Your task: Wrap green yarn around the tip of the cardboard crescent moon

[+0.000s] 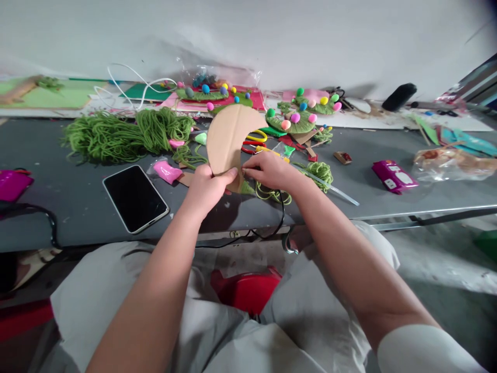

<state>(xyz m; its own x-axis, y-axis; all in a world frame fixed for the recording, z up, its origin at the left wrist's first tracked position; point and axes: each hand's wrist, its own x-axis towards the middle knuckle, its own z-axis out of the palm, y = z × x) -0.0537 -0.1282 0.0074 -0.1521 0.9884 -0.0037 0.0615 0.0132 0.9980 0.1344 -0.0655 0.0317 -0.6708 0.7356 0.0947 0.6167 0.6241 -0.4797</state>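
Note:
A curved, crescent-like piece of brown cardboard [227,137] is held up over the table's front half. My left hand [212,187] is closed on its lower left part, with the thumb lying across the front. Beside its lower right edge, my right hand [268,170] has its fingers pinched together; what they grip is hidden, though green yarn shows close by. Green yarn is wrapped around the cardboard's lower tip [247,188]. Loose green yarn [273,194] lies beneath my right hand.
Green yarn skeins [128,133], a smartphone [135,199] and a pink packet [166,171] lie to the left. Behind are yellow-handled scissors [257,135] and yarn-wrapped crescents with pompoms [292,123]. A clear glue stick [337,192] and a magenta packet [394,176] lie rightward.

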